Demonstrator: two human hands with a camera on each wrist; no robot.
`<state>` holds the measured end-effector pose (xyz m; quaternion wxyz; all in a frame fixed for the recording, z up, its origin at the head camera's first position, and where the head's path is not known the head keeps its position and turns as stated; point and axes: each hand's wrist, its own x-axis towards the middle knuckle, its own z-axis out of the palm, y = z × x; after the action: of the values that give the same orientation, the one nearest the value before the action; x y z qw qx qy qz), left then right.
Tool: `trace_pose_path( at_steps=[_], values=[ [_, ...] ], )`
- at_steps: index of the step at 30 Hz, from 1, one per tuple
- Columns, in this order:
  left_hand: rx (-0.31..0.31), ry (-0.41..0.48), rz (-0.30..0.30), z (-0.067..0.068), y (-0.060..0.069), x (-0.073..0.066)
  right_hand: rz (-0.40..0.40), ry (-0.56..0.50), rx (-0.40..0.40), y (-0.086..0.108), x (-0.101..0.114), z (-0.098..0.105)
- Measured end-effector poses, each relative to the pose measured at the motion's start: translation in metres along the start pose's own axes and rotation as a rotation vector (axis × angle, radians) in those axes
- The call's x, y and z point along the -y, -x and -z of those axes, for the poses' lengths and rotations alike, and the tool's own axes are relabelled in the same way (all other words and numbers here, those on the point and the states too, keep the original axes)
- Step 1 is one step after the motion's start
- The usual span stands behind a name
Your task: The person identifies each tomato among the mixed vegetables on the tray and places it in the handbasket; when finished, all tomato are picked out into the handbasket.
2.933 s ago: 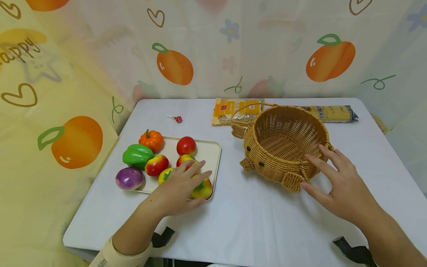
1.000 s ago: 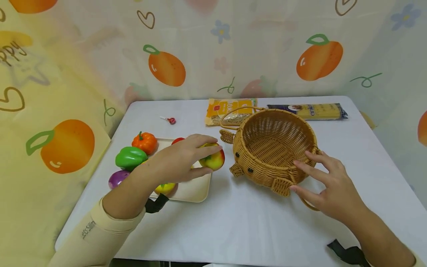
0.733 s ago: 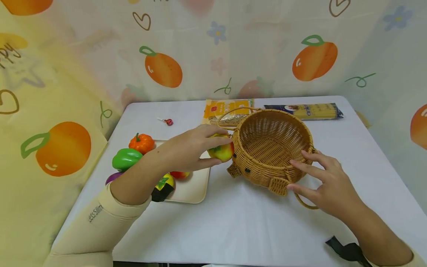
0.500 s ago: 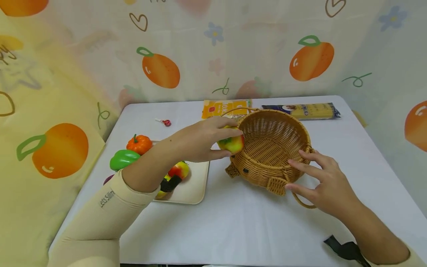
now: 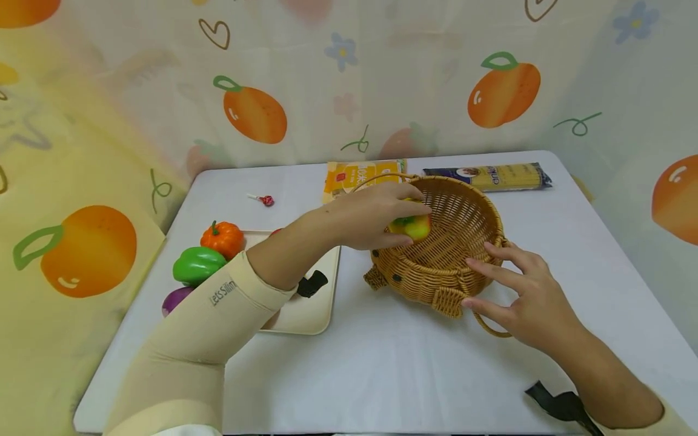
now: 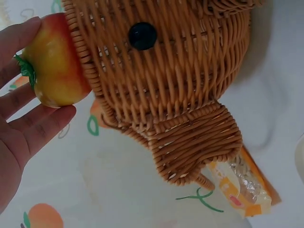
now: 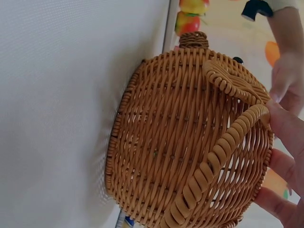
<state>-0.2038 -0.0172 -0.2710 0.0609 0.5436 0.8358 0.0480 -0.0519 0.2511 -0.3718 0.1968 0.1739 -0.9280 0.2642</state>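
Observation:
In the head view my left hand [image 5: 376, 218] holds a yellow-red fruit [image 5: 414, 229] with a green calyx over the left rim of the brown wicker basket [image 5: 420, 281]. The left wrist view shows the thumb and fingers around the fruit [image 6: 59, 66], right beside the basket rim [image 6: 85, 61]. My right hand [image 5: 531, 297] touches the basket's right rim, fingertips at its edge. In the right wrist view the fingers of my right hand [image 7: 287, 161] rest along the rim near the handle [image 7: 209, 171]. Seen from above, the visible part of the basket's inside holds nothing.
A cream tray [image 5: 319, 309] stands left, partly hidden by my left arm. An orange pumpkin [image 5: 222, 240], a green pepper [image 5: 199, 265] and a purple vegetable [image 5: 176, 299] lie by its left side. A lollipop [image 5: 264, 200], a yellow packet [image 5: 360, 172] and a pasta pack [image 5: 501, 177] lie behind.
My left hand has gone from the tray rightward with the fruit, past the basket's left side to over its rim. The right hand has stayed on the rim. The head view has shifted slightly.

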Motion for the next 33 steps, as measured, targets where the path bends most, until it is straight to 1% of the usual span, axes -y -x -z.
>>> trace_pose_path(
  at_steps=[3, 8, 11, 16, 26, 29, 33],
  values=[
    [0.046, 0.007, 0.003, -0.005, -0.009, 0.001, 0.003, -0.005, -0.005, 0.000, -0.001, -0.001],
    [0.104, -0.014, 0.019, -0.013, -0.021, 0.003, 0.013, -0.011, -0.016, 0.001, -0.001, -0.001],
    [0.142, -0.029, 0.032, -0.017, -0.024, 0.003, 0.022, -0.010, -0.021, 0.001, 0.000, -0.002],
    [0.204, -0.023, 0.055, -0.020, -0.026, 0.002, 0.023, -0.007, -0.028, 0.002, 0.000, -0.002],
    [0.212, -0.011, 0.070, -0.020, -0.026, 0.000, 0.012, -0.006, -0.025, 0.002, 0.002, -0.002],
    [0.200, -0.022, 0.054, -0.019, -0.024, 0.000, 0.005, 0.003, -0.020, 0.002, 0.002, -0.002],
    [0.164, -0.039, 0.022, -0.013, -0.020, -0.002, -0.002, 0.011, -0.016, 0.002, 0.002, -0.002]
  ],
)
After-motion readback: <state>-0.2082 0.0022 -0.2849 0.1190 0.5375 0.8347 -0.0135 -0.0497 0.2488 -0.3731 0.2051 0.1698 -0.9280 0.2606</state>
